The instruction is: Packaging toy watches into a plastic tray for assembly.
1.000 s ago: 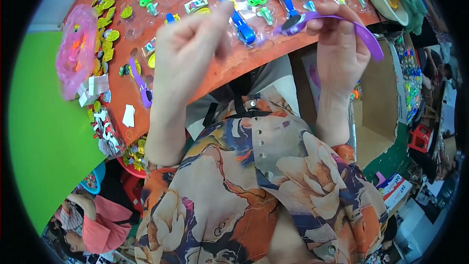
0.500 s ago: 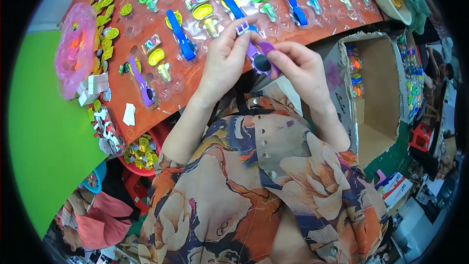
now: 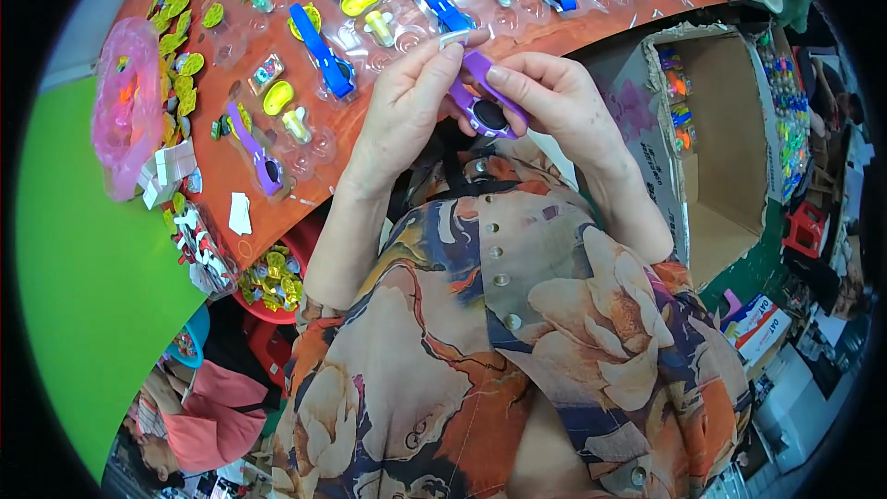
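A purple toy watch point(image 3: 473, 108) with a dark oval face is held between my two hands, just off the table's front edge. My right hand point(image 3: 557, 97) is closed on its strap, thumb pressed on the purple band. My left hand point(image 3: 404, 109) pinches the other side of the watch, and a small pale piece shows at its fingertips, too blurred to name. Blue toy watches point(image 3: 321, 54) lie in clear plastic trays beyond my hands. Another purple toy watch point(image 3: 254, 150) rests in a tray to the left, near a yellow oval piece point(image 3: 278, 98).
The red-brown table point(image 3: 300, 187) carries several clear trays of small toys. A pink plastic bag point(image 3: 129, 111), yellow discs and white cards point(image 3: 239, 213) lie at left. An open cardboard box point(image 3: 730, 157) stands at right with packed toys. A person in pink point(image 3: 217, 420) sits lower left.
The watch has turned and its strap now folds over beside the face. My left fingers have shifted along it, and the whole view has moved slightly.
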{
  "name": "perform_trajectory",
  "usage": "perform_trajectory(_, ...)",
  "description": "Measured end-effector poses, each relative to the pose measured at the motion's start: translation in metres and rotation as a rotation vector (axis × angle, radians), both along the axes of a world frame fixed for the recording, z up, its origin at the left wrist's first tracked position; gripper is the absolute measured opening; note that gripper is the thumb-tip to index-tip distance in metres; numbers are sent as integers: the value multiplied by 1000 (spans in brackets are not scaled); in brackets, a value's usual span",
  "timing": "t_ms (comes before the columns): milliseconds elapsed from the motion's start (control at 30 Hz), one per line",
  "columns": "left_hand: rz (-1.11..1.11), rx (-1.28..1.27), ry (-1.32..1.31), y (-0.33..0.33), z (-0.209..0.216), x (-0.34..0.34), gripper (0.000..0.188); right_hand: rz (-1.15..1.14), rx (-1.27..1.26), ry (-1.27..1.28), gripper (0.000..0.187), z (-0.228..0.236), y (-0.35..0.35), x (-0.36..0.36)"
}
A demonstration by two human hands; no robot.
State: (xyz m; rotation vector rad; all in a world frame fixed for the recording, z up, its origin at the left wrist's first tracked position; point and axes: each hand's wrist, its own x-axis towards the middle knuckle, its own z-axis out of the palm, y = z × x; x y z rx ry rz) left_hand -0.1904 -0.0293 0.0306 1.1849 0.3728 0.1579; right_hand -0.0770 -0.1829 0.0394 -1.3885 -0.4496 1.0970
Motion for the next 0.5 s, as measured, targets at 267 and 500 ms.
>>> perform_trajectory(267, -17, 466, -64, -5, -9, -1, 35, 10, -58, 54, 29, 4, -1, 5)
perform_trajectory(500, 83, 1120, -259, -7, -9, 1, 25, 56, -83, 167, 28, 4, -4, 11)
